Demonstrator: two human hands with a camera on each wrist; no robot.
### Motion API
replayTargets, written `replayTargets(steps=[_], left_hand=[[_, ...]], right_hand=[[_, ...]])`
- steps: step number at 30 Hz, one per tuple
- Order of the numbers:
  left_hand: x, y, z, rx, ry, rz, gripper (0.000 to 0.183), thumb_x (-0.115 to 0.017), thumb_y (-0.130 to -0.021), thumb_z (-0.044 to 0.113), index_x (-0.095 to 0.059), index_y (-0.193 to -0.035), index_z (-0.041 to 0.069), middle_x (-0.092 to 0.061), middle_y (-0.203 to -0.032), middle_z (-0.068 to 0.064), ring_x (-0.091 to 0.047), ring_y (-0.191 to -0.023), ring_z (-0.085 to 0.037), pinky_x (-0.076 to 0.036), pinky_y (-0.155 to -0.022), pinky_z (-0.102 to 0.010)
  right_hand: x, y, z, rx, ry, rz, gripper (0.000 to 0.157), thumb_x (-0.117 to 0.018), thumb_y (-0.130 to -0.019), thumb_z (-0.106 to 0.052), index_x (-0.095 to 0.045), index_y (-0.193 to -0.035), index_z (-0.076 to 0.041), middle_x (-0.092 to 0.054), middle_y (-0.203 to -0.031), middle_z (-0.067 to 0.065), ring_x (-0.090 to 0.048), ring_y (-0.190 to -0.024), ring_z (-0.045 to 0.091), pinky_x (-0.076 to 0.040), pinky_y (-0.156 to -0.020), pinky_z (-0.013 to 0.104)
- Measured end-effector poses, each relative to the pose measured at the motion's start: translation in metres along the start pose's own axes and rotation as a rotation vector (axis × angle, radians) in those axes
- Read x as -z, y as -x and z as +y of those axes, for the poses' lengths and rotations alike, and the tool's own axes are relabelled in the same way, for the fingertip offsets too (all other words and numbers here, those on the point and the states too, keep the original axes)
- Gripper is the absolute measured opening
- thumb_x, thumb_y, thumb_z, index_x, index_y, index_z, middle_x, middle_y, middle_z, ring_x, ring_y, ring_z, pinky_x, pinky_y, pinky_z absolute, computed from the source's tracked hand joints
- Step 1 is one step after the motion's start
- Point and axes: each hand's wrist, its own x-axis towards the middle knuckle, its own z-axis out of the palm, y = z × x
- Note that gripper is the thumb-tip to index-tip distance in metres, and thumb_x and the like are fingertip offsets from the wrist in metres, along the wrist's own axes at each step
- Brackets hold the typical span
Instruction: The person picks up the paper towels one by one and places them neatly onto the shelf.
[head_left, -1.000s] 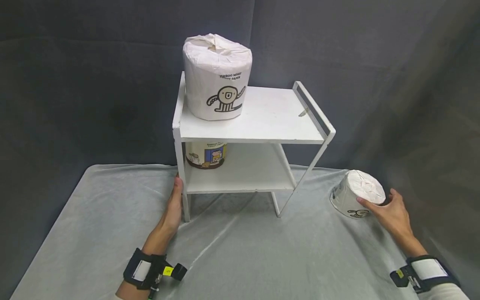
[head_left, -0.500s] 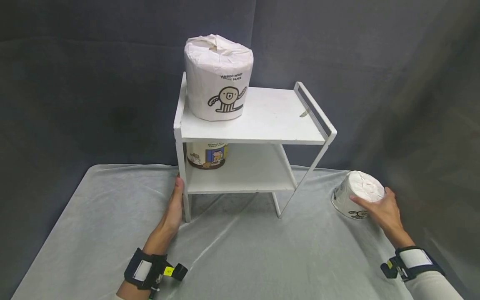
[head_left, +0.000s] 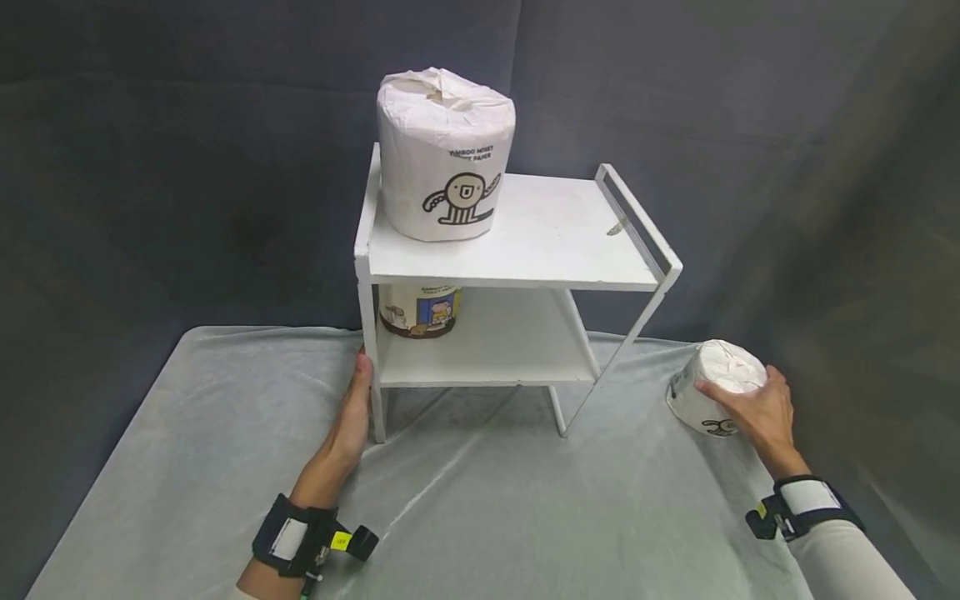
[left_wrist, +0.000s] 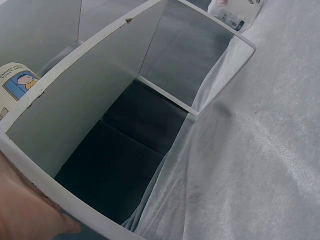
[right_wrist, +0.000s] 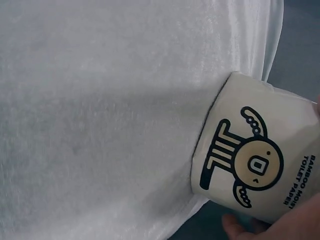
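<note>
At the left of the head view, my left hand point(head_left: 352, 425) lies along the outer side of a white two-tier shelf point(head_left: 570, 229), touching its left leg. The left wrist view shows part of this left hand point(left_wrist: 30, 210) against the leg. On the right, my right hand point(head_left: 763, 414) grips a wrapped toilet paper roll point(head_left: 690, 396) by its upper part, thumb on the near side and fingers at the right. The roll's printed cartoon side point(right_wrist: 295, 120) fills the right of the right wrist view. Its base stands on the grey cloth.
A large wrapped toilet paper roll point(head_left: 442, 183) stands at the left of the top tier. Behind the upper board's front edge, another roll point(head_left: 416, 312) with a coloured print sits on the lower tier. Grey cloth point(head_left: 525, 517) covers the table; a dark curtain point(head_left: 225, 167) hangs behind.
My right hand has moved left and in, closing round the small toilet paper roll, which stays in place. My left hand keeps its place at the shelf leg.
</note>
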Motion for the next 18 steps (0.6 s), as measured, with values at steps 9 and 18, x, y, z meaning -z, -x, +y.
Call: replayTargets(steps=[9,18], left_hand=[[0.000,0.001,0.001,0.010,-0.016,-0.003,0.079,-0.005,-0.099,0.060,0.013,-0.158,0.011,0.016,-0.165,-0.012,0.015,-0.149,-0.027,0.011,-0.116,-0.056],[0.000,0.001,0.000,0.008,-0.003,-0.002,0.080,-0.006,-0.099,0.061,0.011,-0.158,0.010,0.015,-0.165,-0.013,0.015,-0.149,-0.028,0.011,-0.116,-0.056]], right_hand=[[-0.009,-0.001,0.006,-0.013,-0.049,0.071,0.118,-0.073,-0.073,-0.061,-0.016,-0.156,0.000,-0.033,-0.148,0.031,-0.037,-0.128,0.048,-0.034,-0.102,0.067],[-0.012,-0.001,0.006,-0.034,-0.075,0.123,0.113,-0.075,-0.072,-0.059,-0.022,-0.155,-0.004,-0.038,-0.148,0.026,-0.038,-0.130,0.045,-0.033,-0.103,0.065]])
